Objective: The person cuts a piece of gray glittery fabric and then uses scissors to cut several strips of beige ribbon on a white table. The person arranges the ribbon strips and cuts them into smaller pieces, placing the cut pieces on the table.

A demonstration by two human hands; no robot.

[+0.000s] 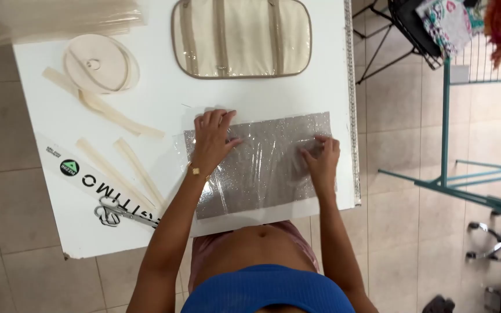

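Both our hands flat on the glittery silver sheet (pixel 262 165) under clear plastic film, near edge of the white table (pixel 163 104). Left hand (pixel 211 141) spread, palm down on its left part; right hand (pixel 320 160) pressing its right part, fingers bent, gripping nothing. Scissors (pixel 120 211) near left, beige tape roll (pixel 100 62) far left, beige pouch (pixel 242 37) far centre.

sheet under my hands (pixel 262 165): silver-grey glitter beneath clear film | table (pixel 163 104): white | tape roll (pixel 100 62): cream | strips (pixel 126 168): cream | flat bag (pixel 242 36): cream with beige trim and stripes | my top (pixel 265 290): blue | rack (pixel 453 174): teal
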